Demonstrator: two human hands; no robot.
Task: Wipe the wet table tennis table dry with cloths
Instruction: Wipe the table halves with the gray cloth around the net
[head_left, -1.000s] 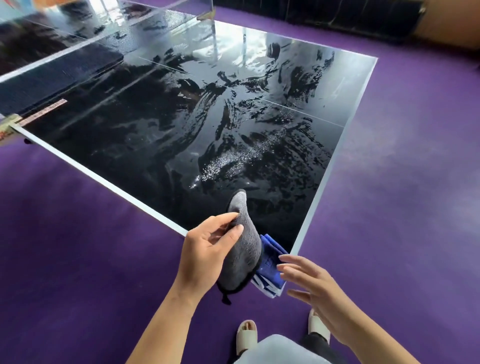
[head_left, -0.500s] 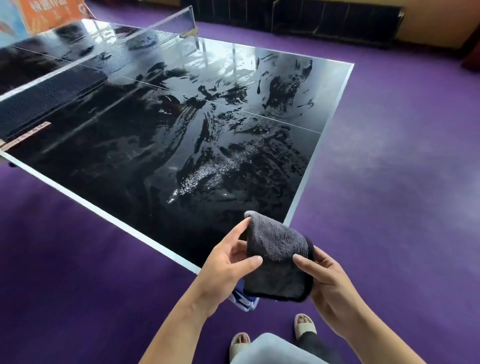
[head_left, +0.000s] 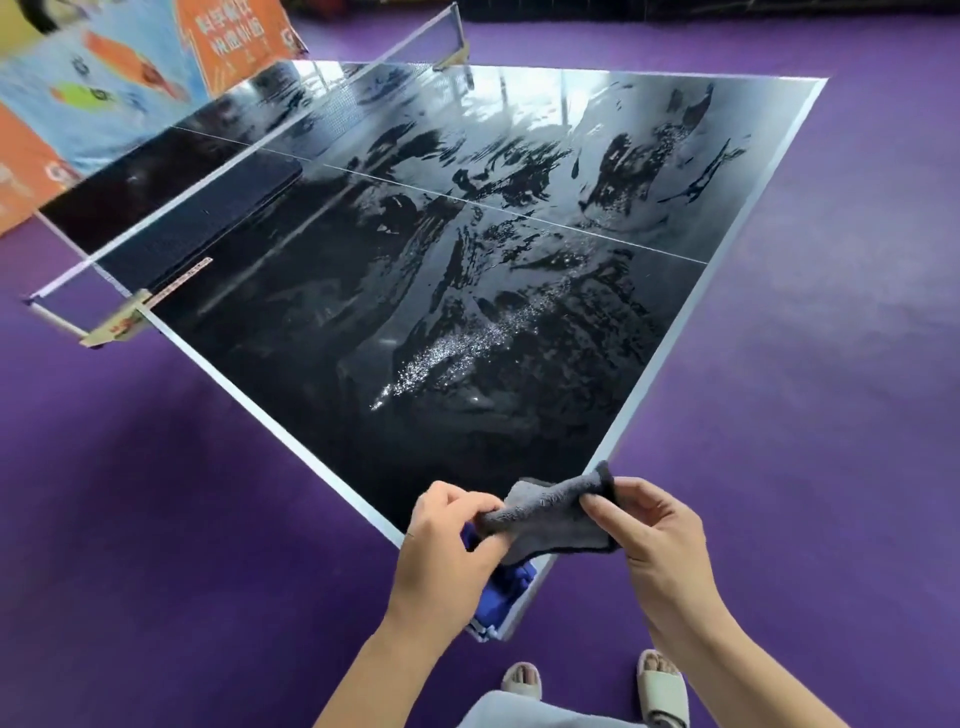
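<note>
A grey cloth (head_left: 553, 519) hangs above the near corner of the wet black table (head_left: 415, 291), pinched at its left end by the left hand (head_left: 447, 551) and at its right edge by the right hand (head_left: 657, 540). A blue cloth (head_left: 501, 592) lies on the corner beneath. The floor (head_left: 156, 545) is purple.

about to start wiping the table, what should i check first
1. Grey cloth gripped: ok, left hand and right hand pinch its two ends.
2. Cloth spread flat: not ok, it sags bunched between the hands.
3. Cloth on the table: not ok, held in the air by the near corner.
4. Water located: ok, streaks and droplets cover the table.
5. Blue cloth handy: ok, lies on the near corner.
6. Cloth dryness: cannot tell.
</note>
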